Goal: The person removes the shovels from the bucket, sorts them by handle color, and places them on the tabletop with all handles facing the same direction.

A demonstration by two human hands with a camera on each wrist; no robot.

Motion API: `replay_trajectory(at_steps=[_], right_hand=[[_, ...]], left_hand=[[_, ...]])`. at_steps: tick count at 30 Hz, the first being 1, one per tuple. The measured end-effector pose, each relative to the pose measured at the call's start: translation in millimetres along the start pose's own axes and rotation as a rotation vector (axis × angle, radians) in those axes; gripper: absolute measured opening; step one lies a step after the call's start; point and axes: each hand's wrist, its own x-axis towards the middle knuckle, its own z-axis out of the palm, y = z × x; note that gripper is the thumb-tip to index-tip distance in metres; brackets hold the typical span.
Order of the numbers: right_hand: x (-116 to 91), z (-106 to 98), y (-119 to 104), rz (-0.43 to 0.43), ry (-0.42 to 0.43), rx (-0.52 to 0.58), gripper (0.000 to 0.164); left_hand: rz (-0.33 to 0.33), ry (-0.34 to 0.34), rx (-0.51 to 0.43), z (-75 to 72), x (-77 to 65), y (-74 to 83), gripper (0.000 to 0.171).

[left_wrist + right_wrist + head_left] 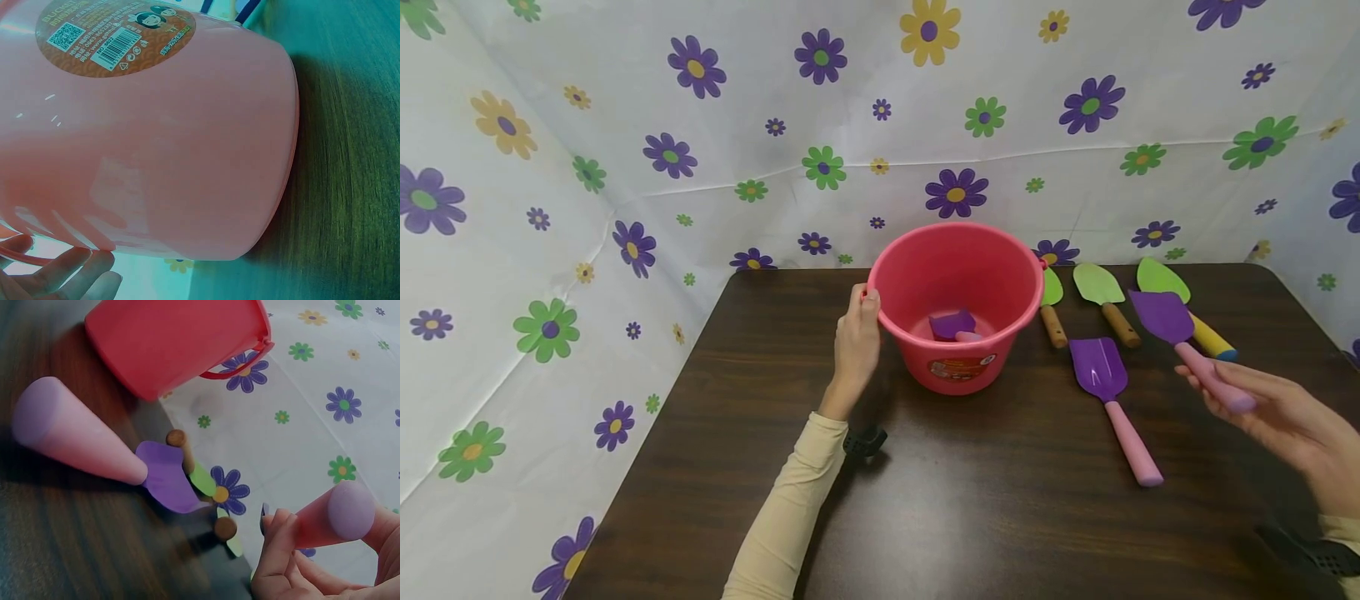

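A pink bucket point(958, 367) stands upright on the dark table, with a purple toy shovel point(953, 323) lying inside. My left hand point(856, 342) grips the bucket's left side at the rim; in the left wrist view its fingertips point(78, 259) lie against the wall by the red handle. To the right, my right hand point(1277, 408) holds another toy shovel point(1213, 379) by its pink handle, raised over the table with the purple blade pointing away. Between that hand and the bucket, a matching purple shovel point(1101, 371) lies on the table, pink handle toward me.
Behind the purple shovels lie three green-bladed trowels: one point(1054, 312) beside the bucket and one point(1108, 300) in the middle, both wooden-handled, and one point(1195, 312) with a yellow and blue handle. A flower-patterned sheet point(865, 83) hangs along the table's back edge.
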Motion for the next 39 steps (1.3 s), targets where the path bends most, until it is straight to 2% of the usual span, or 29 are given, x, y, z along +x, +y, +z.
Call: replay_trajectory(at_steps=[2, 9, 15, 20, 26, 33, 35, 39], right_hand=[[-1.6, -1.6, 1.0, 0.002, 0.023, 0.004, 0.05], [-5.0, -1.2, 5.3, -0.032, 0.13, -0.118, 0.046], [-7.4, -1.9, 8.1, -0.016, 0.196, -0.108, 0.043], [-10.6, -7.0, 9.0, 0.009, 0.148, -0.038, 0.044], [-13.6, -14.0, 9.6, 0.012, 0.111, -0.073, 0.046], [-19.9, -17.6, 12.9, 0.101, -0.049, 0.096, 0.052], [-21.5, -18.1, 14.3, 0.105, -0.058, 0.091, 0.053], [-26.1, -20.5, 17.3, 0.096, -0.018, 0.083, 0.052]], left_hand=[[-0.005, 0.002, -0.001, 0.2, 0.1, 0.1, 0.056], [-0.009, 0.003, -0.005, 0.8, 0.4, 0.2, 0.053], [-0.007, 0.008, 0.006, 0.4, 0.1, 0.0, 0.054], [-0.017, 0.004, 0.002, 0.8, 0.0, 0.0, 0.054], [-0.007, 0.002, 0.001, 0.8, 0.3, 0.0, 0.053], [-0.003, 0.019, 0.025, 1.3, 0.6, 0.5, 0.053], [-0.003, 0.021, 0.022, 1.3, 0.6, 0.8, 0.054], [-0.003, 0.018, 0.013, 1.1, 0.8, 0.8, 0.055]])
